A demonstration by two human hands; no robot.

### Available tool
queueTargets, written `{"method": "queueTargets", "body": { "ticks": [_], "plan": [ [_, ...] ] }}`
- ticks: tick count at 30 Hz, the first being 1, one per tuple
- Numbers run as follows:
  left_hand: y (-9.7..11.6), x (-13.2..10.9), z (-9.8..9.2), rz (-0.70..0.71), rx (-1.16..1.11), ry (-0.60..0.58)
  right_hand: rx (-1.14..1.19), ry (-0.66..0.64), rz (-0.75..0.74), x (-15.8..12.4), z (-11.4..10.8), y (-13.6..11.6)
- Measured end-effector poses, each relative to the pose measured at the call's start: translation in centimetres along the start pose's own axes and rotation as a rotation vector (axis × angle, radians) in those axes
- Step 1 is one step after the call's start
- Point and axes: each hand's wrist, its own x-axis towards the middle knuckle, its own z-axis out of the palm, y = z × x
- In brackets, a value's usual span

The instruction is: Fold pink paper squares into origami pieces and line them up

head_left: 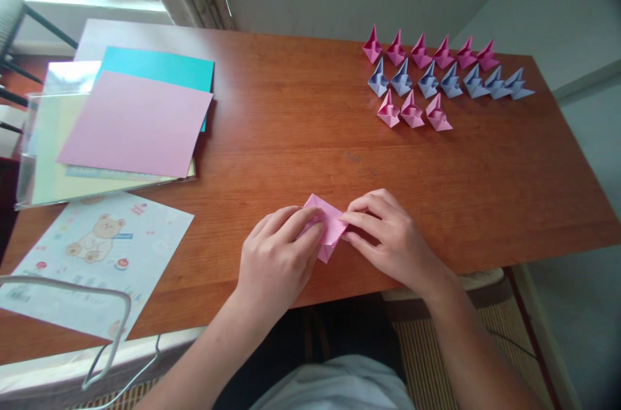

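Note:
A folded pink origami paper (pixel 332 227) is at the near edge of the wooden table, between my two hands. My left hand (pixel 279 248) lies over its left side, with thumb and fingers pressed on it. At the right corner, the fingertips and thumb of my right hand (pixel 385 235) pinch the paper. Part of the paper is hidden under my left fingers. Farther back on the right stand finished-looking folded paper figures in rows: dark pink figures (pixel 420 51), blue-grey figures (pixel 427 80) and three light pink figures (pixel 412 110).
A pink sheet (pixel 140 122) and a teal sheet (pixel 160 67) lie on a clear plastic packet (pixel 46 158) at the left. In front of them is a bear-printed sheet (pixel 101 261). A white bent tube (pixel 72 285) crosses it. The wooden table (pixel 281 138) reaches to the wall.

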Motion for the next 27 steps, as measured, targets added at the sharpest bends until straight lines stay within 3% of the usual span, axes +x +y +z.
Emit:
{"method": "queueTargets", "body": {
  "ticks": [12,21,27],
  "plan": [
    [-0.7,-1.0,-0.8,0.037,-0.015,-0.011,-0.056,0.036,-0.067,-0.1,0.9,0.1],
    [-3.0,-3.4,-3.4,-0.090,0.029,-0.040,-0.040,0.022,-0.048,0.1,0.8,0.1],
    [-2.0,-2.5,-3.8,-0.162,-0.052,0.000,-0.007,-0.013,-0.008,0.5,0.3,-0.4]
  ]
}}
